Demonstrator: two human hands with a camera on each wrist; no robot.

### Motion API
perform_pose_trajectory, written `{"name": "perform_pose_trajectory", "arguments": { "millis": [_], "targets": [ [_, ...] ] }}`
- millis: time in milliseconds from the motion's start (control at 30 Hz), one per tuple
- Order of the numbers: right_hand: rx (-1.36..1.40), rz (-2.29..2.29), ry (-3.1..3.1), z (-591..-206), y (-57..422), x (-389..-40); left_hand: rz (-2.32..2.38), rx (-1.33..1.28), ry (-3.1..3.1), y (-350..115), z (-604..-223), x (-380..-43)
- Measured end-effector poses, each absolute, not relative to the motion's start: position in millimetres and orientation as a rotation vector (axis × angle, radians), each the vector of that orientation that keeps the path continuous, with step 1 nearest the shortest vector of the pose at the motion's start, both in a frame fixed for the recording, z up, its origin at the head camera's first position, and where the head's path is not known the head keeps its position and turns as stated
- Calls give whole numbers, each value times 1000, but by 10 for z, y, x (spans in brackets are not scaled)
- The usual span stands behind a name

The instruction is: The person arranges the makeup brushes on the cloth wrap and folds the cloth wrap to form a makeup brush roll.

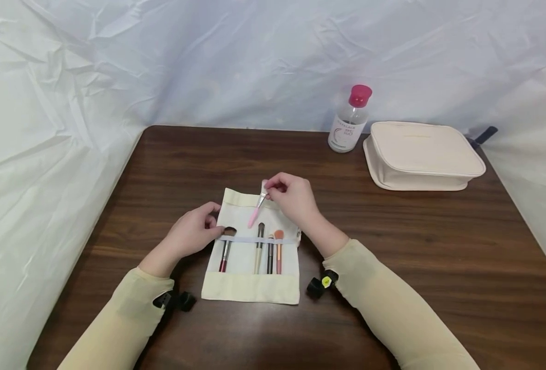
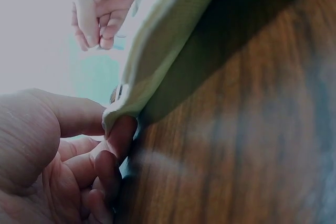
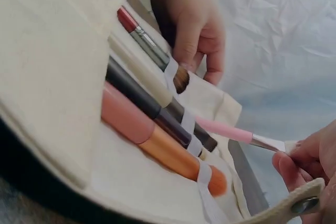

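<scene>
A cream fabric brush roll (image 1: pixel 249 287) lies unfolded on the dark wood table. Under its white elastic band sit a red-handled makeup brush (image 3: pixel 147 43), a cream-handled brush (image 1: pixel 258 249), a black-handled brush (image 1: pixel 270 257) and a pink-and-orange brush (image 3: pixel 157 142). My right hand (image 1: pixel 296 198) pinches a pink-handled brush (image 3: pixel 226 130) near its bristle end, its handle slanting down over the upper part of the roll. With thumb and fingers, my left hand (image 1: pixel 193 230) grips the roll's left edge (image 2: pixel 118 111), beside the red-handled brush's bristles.
At the table's back stands a clear bottle (image 1: pixel 346 126) with a pink cap. A pale zip pouch (image 1: pixel 427 151) sits to its right, with a black handle-like object (image 1: pixel 486 134) behind. White sheeting (image 1: pixel 254 61) hangs around the table. A snap strap (image 3: pixel 304 203) hangs off the roll's right side.
</scene>
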State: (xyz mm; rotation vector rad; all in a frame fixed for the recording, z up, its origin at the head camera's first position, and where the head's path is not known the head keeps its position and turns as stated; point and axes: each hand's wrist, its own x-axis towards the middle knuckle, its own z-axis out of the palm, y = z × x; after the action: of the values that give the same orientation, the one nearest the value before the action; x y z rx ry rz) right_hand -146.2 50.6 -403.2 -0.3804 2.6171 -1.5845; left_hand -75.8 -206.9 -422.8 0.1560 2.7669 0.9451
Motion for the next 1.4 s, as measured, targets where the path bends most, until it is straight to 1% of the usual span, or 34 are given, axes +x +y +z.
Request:
{"name": "perform_pose_trajectory", "arguments": {
  "millis": [367,633,867,1133,1400],
  "targets": [
    [-590,-1334,2721,-4133,444,-1440,945,149,2759,-2062,-4206,-757],
    [-648,-1321,2573,-4161,398,-1454,939,121,2753,-2071,-4197,-741],
    [-683,-1149,2478,-4194,382,-1462,968,138,2753,-2056,-4203,-751],
    [-682,-1033,2353,-4113,458,-1486,936,145,2764,-2050,-4202,-761],
    [-900,-963,2205,-4075,513,-1494,928,129,2762,-2053,-4206,-753]
  ]
}}
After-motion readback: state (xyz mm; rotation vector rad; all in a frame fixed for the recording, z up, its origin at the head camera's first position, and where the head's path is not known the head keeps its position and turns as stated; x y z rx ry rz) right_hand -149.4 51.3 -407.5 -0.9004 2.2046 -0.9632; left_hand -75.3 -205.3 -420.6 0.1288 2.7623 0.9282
